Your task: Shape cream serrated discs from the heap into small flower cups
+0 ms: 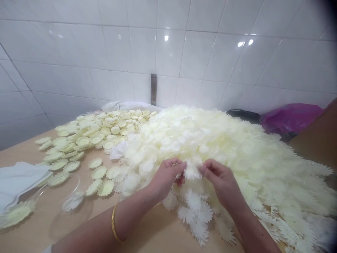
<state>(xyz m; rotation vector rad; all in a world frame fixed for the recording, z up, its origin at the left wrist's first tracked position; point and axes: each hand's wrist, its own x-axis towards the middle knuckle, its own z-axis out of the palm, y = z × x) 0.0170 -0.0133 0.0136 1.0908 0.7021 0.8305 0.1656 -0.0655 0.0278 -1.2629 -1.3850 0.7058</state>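
Between my two hands is a white flower-shaped petal piece (192, 171) with a notched edge, pinched from both sides. My left hand (168, 175), below a gold bangle (113, 223) on the wrist, has thumb and forefinger closed at its left edge. At the right edge, the fingers of my right hand (219, 179) are closed, slightly blurred. Right behind them rises a large heap of pale petal pieces (200, 133). Several loose white petal pieces (196, 214) lie just below my hands on the table.
Thicker yellowish flower discs (97, 131) are piled at the left of the tan table (105, 218). A white sheet (21, 179) and a clear round item (73, 200) lie at the front left. A purple bag (292, 116) sits at the back right, against the tiled wall (168, 49).
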